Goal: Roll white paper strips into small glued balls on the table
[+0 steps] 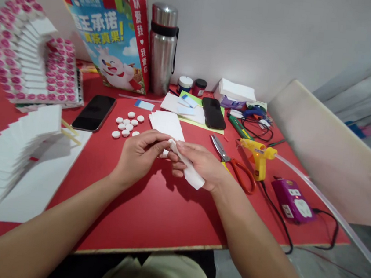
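Between my two hands, over the middle of the red table, is a white paper strip [193,175]. My left hand [144,152] is closed, its thumb and fingertips pinching the strip's upper end. My right hand [199,160] wraps round the strip, whose free end hangs down past the palm. Just beyond my left hand lie several small white rolled paper pieces [126,127]. A stack of white paper sheets [167,125] lies behind my fingertips. Right of my right hand are scissors [236,164] with orange-red handles.
On the right are a yellow glue gun [257,155] with a long glue stick and a purple power box [293,201]. Two phones [94,112], a steel flask [161,50] and a carton [116,39] stand or lie farther back. Fanned white cards [15,152] and a pink-and-white paper model [35,57] are left.
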`<state>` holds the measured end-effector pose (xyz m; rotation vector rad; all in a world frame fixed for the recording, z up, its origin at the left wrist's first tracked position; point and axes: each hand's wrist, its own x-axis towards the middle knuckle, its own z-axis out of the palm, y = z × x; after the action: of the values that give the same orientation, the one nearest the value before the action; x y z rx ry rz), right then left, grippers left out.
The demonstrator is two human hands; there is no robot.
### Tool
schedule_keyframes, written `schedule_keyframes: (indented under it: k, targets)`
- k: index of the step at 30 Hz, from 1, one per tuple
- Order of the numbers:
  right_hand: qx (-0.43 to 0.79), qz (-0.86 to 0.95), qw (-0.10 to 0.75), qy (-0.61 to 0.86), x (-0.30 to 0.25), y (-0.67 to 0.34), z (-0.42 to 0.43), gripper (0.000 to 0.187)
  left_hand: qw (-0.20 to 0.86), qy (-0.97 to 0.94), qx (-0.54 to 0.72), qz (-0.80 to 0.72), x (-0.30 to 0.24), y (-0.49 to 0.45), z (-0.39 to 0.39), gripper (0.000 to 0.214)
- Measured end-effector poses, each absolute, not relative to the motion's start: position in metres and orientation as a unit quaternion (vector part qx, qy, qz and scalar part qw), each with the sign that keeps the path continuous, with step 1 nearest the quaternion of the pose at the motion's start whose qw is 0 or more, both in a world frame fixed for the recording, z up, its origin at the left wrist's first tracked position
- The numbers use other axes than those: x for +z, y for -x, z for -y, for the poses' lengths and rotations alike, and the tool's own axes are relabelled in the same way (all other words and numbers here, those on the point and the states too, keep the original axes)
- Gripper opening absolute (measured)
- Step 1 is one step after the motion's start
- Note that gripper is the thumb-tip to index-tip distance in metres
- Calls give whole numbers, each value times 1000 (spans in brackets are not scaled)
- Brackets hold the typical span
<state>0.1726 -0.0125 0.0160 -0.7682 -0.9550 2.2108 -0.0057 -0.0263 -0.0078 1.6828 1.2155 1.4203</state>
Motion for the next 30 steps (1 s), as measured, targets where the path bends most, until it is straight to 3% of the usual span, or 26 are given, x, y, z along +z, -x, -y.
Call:
schedule_keyframes:
  k: [5,10,17,22,30]
  targets:
    - [667,542,352,372,13,-169,15,29,362,-588,546,-474,-7,4,27,12]
    - [459,654,399,449,8,-165,17,26,388,-555,562,-475,-6,-1,28,12]
    - [215,728,438,481,2,-155,29,23,328,-546,594,-492,-5,-9,36,11]
    - [211,766,421,437,7,-158,29,28,273,-580,592,-488,-10,-9,39,10]
    - [283,713,445,461,7,-160,29,26,39,-719,544,-430,-21,-10,40,31]
